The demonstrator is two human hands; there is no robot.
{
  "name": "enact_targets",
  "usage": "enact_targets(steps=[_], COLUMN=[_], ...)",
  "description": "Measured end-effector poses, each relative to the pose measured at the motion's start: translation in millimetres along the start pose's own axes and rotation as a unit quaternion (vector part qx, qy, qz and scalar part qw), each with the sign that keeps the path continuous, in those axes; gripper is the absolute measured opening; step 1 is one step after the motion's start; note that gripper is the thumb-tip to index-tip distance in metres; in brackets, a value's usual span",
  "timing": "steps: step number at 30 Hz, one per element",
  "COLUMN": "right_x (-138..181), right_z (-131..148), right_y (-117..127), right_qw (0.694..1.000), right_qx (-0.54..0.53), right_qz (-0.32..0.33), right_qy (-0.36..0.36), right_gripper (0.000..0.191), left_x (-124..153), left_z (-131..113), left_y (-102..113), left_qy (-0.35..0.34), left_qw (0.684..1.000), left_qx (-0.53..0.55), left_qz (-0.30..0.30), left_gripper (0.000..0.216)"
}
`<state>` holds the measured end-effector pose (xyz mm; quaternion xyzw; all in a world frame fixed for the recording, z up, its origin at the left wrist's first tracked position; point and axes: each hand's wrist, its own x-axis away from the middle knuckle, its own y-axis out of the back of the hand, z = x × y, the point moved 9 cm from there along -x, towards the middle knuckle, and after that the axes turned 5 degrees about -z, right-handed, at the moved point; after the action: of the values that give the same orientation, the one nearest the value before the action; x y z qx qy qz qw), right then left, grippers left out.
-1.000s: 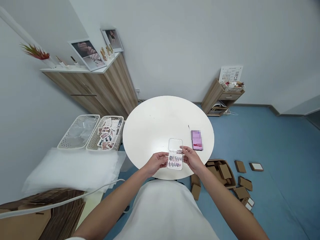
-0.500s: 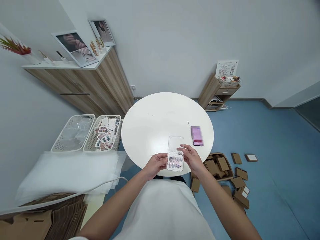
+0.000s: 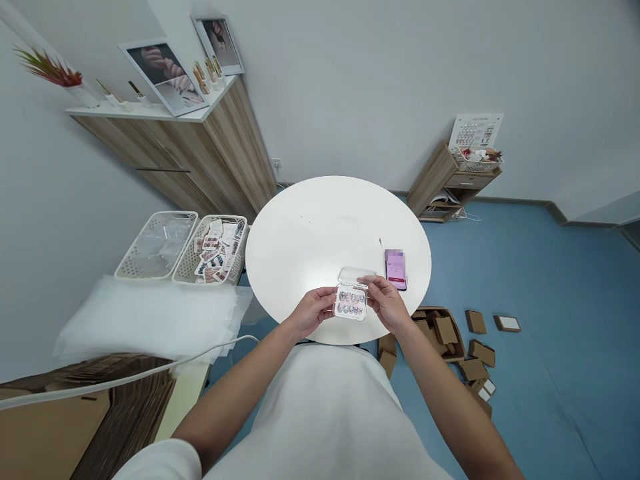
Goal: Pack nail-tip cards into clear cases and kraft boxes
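Observation:
A small clear plastic case (image 3: 351,316) holds press-on nails (image 3: 352,297) in two rows, patterned in pale and purple tones. Its transparent lid (image 3: 350,274) stands raised on the far side. My left hand (image 3: 313,312) pinches the left edge of the case between thumb and fingers. At the right side, my right hand (image 3: 388,304) grips the case close to the hinge, its fingers reaching over by the lid. Both hands hold the case above the near edge of the white oval table (image 3: 310,247).
A phone (image 3: 395,269) with a lit screen lies on the table's right. Left are white baskets (image 3: 181,270), one with packaged nail sets, and a stack of white sheets (image 3: 150,320). Cardboard boxes (image 3: 475,321) lie on the floor at right. A wooden cabinet (image 3: 235,140) stands behind.
The raised lid now looks more foreshortened, and the case is tilted differently in my hands. The camera view has shifted slightly. Both hands keep their hold.

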<state>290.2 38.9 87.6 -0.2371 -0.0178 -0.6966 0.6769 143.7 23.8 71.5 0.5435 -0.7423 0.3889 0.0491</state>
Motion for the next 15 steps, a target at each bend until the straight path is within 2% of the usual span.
enact_targets(steps=[6, 10, 15], right_x=[-6.8, -11.3, -14.3], right_z=[4.3, 1.9, -1.5], right_y=[0.5, 6.2, 9.9], right_qw=[0.999, 0.999, 0.999], right_qx=[0.002, 0.011, 0.005], right_qz=[0.05, 0.043, 0.032], right_qy=[-0.019, -0.03, -0.037], right_gripper=[0.03, 0.03, 0.028], left_x=[-11.4, -12.4, -11.6], left_z=[4.5, 4.9, 1.9], left_y=[-0.4, -3.4, -7.0], left_qy=[-0.008, -0.007, -0.027], left_qw=[0.999, 0.998, 0.998], left_qx=[0.03, 0.046, -0.02], left_qz=[-0.036, -0.046, -0.045], left_gripper=[0.032, 0.036, 0.04])
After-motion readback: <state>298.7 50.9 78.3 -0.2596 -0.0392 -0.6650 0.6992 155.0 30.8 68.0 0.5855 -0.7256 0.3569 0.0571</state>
